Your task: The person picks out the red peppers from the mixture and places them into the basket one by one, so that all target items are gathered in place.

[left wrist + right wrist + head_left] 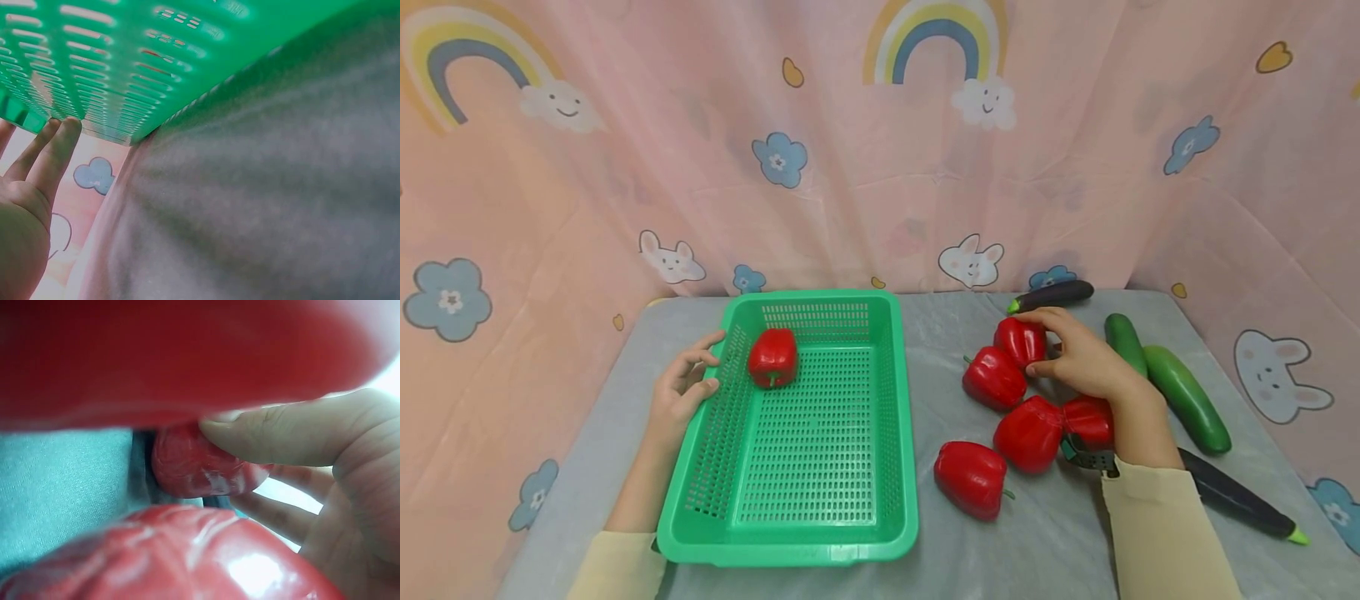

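A green plastic basket (901,467) stands on the table with one red bell pepper (772,358) in its far left part. Against the basket's left side rests my left hand (679,396), its fingers fairly straight at the outer wall and rim; the left wrist view shows these fingers (53,153) touching the slotted wall. My right hand (1086,354) grips a red bell pepper (1019,340) at the back of a group, with thumb and fingers on either side. Other red bell peppers (994,377) lie close to it, one partly hidden by my right wrist.
A dark eggplant (1060,295) lies at the table's back edge, another eggplant (1240,496) at the right. Two green cucumber-like vegetables (1187,400) lie right of my right arm. A pink patterned curtain (850,208) hangs behind the grey table cover (940,567).
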{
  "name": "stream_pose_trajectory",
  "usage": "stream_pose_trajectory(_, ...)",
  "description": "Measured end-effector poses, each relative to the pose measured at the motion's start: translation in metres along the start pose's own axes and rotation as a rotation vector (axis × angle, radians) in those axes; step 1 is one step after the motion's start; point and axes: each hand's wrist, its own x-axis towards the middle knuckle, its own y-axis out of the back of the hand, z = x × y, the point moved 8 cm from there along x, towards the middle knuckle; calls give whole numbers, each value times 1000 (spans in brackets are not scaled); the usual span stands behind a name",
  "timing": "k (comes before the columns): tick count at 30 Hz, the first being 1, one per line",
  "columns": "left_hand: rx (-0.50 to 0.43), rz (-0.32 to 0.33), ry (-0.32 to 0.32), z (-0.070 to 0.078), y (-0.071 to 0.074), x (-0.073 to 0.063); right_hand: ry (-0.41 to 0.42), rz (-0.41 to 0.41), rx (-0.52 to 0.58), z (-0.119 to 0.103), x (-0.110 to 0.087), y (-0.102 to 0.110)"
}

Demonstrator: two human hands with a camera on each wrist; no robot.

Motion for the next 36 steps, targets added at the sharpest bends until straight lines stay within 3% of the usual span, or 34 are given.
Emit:
stream_pose_trajectory(14,10,4,11,3,-1,3,-17,11,-42,-5,-1,8)
stream_pose_trajectory(25,-3,7,-15,0,4,-6,49,49,-24,-31,0,12)
stream_pose_trajectory(36,1,-5,-21,-3,2,0,126,79,-85,-59,-3,27)
